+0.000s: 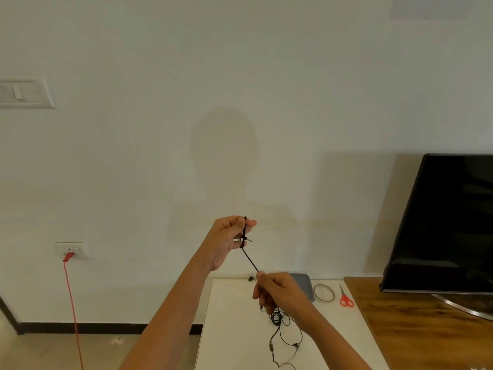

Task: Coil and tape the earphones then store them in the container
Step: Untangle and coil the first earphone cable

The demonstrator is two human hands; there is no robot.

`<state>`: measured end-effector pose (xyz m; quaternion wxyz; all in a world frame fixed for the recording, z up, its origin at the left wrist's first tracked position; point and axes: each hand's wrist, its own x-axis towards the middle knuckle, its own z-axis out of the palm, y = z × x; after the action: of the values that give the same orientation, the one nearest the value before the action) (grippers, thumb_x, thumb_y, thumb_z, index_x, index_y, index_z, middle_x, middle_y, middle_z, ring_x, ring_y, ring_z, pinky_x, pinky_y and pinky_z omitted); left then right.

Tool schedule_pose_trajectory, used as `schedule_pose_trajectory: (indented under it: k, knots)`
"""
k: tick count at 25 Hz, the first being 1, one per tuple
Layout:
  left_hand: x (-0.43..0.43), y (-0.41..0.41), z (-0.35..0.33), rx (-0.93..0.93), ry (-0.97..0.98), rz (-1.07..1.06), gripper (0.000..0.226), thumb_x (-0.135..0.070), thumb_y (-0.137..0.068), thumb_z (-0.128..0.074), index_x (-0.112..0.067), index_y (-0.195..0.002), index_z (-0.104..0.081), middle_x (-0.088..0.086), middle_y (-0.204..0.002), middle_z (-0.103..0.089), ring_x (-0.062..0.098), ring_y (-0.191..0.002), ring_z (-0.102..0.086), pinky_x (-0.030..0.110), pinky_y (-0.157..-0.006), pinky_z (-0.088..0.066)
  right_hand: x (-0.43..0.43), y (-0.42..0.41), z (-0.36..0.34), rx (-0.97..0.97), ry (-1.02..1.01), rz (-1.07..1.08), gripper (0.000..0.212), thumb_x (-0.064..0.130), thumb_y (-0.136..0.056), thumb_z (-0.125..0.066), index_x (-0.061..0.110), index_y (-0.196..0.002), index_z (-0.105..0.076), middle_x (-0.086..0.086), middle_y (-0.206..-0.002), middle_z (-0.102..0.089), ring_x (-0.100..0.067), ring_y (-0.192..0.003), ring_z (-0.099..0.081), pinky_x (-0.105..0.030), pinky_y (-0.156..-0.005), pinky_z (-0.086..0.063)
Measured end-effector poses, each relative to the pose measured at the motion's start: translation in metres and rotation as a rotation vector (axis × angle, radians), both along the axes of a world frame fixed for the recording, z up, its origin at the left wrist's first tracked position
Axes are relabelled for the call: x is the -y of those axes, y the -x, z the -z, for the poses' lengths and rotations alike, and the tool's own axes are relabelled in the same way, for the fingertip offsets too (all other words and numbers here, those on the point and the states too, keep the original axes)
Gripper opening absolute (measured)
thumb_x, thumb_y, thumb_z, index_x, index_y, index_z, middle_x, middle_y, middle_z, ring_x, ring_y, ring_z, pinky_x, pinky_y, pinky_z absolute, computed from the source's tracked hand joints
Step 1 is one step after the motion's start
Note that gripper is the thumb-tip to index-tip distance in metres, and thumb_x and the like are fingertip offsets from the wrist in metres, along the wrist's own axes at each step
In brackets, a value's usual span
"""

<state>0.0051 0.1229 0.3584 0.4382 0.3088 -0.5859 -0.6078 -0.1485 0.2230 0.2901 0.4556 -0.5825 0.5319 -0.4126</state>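
My left hand (230, 237) is raised in front of the wall, with turns of the black earphone cable (250, 259) wound around its fingers and the plug end sticking out. From there the cable runs taut down to my right hand (277, 292), which pinches it above the white table (229, 329). The loose remainder of the earphones (282, 335) trails on the table below my right hand. One earbud (250, 279) lies near the table's far edge. A grey container (305, 285) sits behind my right hand, partly hidden. A tape roll (323, 292) lies to its right.
Red-handled scissors (346, 297) lie right of the tape roll. A wooden surface (416, 327) at the right carries a black TV (448, 225). A red cord (71, 303) hangs from a wall socket at left.
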Motion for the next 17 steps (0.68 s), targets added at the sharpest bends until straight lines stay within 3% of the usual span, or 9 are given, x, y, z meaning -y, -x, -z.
schedule_pose_trajectory:
  k: [3, 5, 7, 9, 11, 14, 17]
  knots:
    - [-0.004, -0.002, 0.010, 0.237, 0.094, -0.008, 0.024, -0.023, -0.098, -0.050, -0.014, -0.094, -0.072, -0.003, -0.106, -0.073, 0.011, -0.108, -0.063, 0.038, -0.087, -0.048, -0.003, 0.004, -0.036, -0.078, 0.080, 0.032, 0.041, 0.042, -0.094, -0.054, 0.019, -0.064, -0.071, 0.002, -0.055, -0.066, -0.009, -0.044, -0.056, -0.015, -0.047, -0.044]
    - [-0.010, -0.002, 0.016, 0.279, 0.112, 0.097, 0.025, -0.025, -0.098, -0.051, -0.013, -0.092, -0.073, -0.006, -0.094, -0.073, 0.006, -0.092, -0.064, 0.034, -0.080, -0.044, 0.004, 0.008, -0.062, -0.124, 0.167, 0.074, 0.036, 0.034, -0.093, -0.056, 0.021, -0.061, -0.068, 0.005, -0.050, -0.061, -0.007, -0.041, -0.050, -0.015, -0.044, -0.041]
    - [-0.018, 0.002, 0.021, 0.289, 0.084, 0.196, 0.025, -0.024, -0.098, -0.051, -0.013, -0.093, -0.072, -0.001, -0.096, -0.074, 0.008, -0.095, -0.066, 0.037, -0.083, -0.045, 0.016, 0.013, -0.082, -0.165, 0.253, 0.125, 0.036, 0.029, -0.091, -0.055, 0.023, -0.057, -0.063, 0.010, -0.046, -0.053, -0.004, -0.040, -0.042, -0.013, -0.043, -0.036]
    - [-0.024, 0.005, 0.024, 0.222, 0.012, 0.237, 0.025, -0.021, -0.099, -0.049, -0.011, -0.095, -0.071, 0.010, -0.108, -0.073, 0.018, -0.111, -0.065, 0.045, -0.092, -0.047, 0.032, 0.019, -0.092, -0.209, 0.303, 0.155, 0.037, 0.030, -0.092, -0.054, 0.024, -0.056, -0.060, 0.014, -0.044, -0.049, -0.002, -0.040, -0.038, -0.013, -0.044, -0.033]
    - [-0.028, 0.008, 0.023, 0.118, -0.060, 0.254, 0.027, -0.018, -0.100, -0.045, -0.010, -0.092, -0.070, 0.016, -0.109, -0.071, 0.025, -0.112, -0.065, 0.052, -0.094, -0.049, 0.048, 0.026, -0.091, -0.216, 0.292, 0.161, 0.033, 0.031, -0.093, -0.054, 0.023, -0.063, -0.064, 0.018, -0.046, -0.051, 0.001, -0.041, -0.040, -0.013, -0.046, -0.034]
    - [-0.029, 0.007, 0.016, -0.020, -0.102, 0.308, 0.028, -0.020, -0.099, -0.046, -0.008, -0.091, -0.070, 0.022, -0.111, -0.069, 0.033, -0.113, -0.063, 0.058, -0.092, -0.050, 0.064, 0.034, -0.070, -0.122, 0.194, 0.143, 0.019, 0.027, -0.092, -0.060, 0.016, -0.079, -0.068, 0.014, -0.053, -0.056, -0.002, -0.045, -0.044, -0.014, -0.046, -0.038]
    - [-0.029, 0.007, 0.006, -0.159, -0.115, 0.324, 0.023, -0.021, -0.093, -0.052, -0.007, -0.086, -0.070, 0.023, -0.116, -0.067, 0.035, -0.116, -0.060, 0.060, -0.088, -0.051, 0.063, 0.030, -0.035, 0.006, 0.102, 0.119, 0.022, 0.017, -0.095, -0.055, 0.018, -0.077, -0.068, 0.008, -0.054, -0.056, -0.009, -0.047, -0.044, -0.017, -0.044, -0.038]
